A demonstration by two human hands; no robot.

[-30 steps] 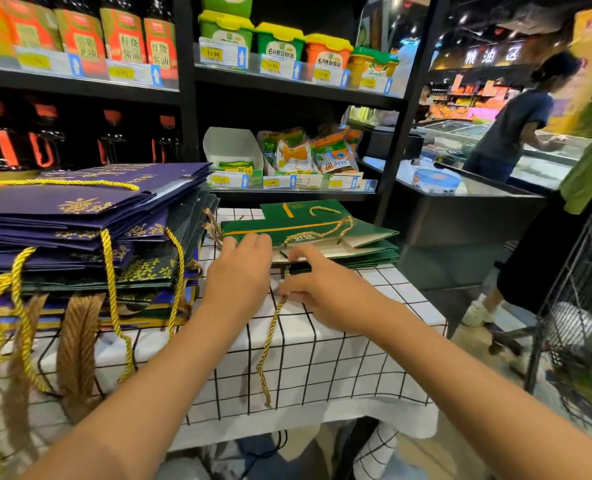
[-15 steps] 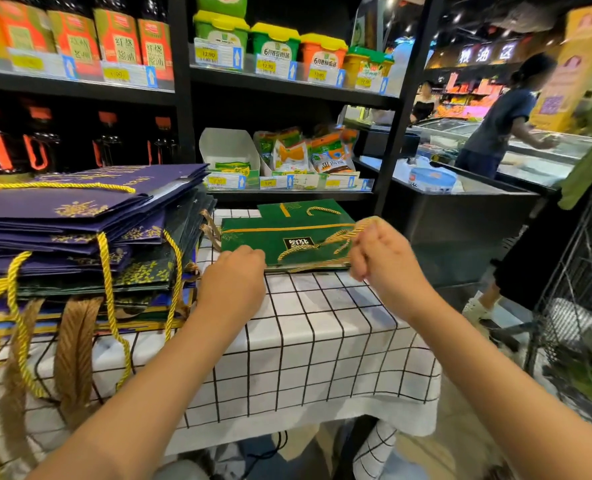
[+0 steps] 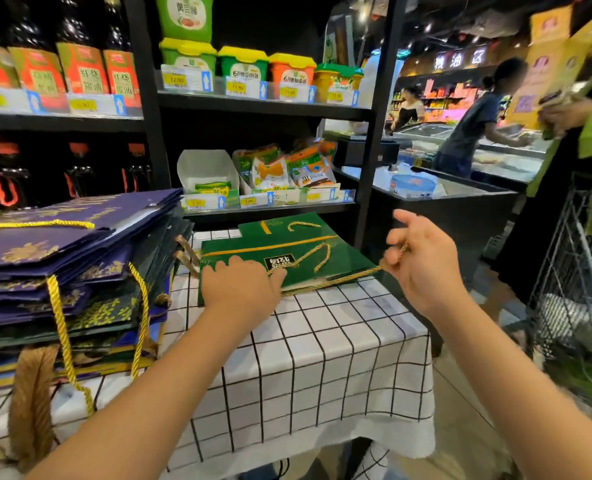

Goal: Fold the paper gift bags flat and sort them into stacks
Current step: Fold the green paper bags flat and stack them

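The flat dark-green paper gift bags with gold trim (image 3: 280, 251) lie stacked at the far edge of the white, black-gridded tablecloth (image 3: 322, 358), beside the taller pile of folded purple bags (image 3: 72, 258). The left hand (image 3: 240, 289) rests on the top bag, fingers curled, likely to pin it. The right hand (image 3: 422, 258) pinches its gold cord handle (image 3: 356, 273) and holds it out sideways, probably to lay it tidy.
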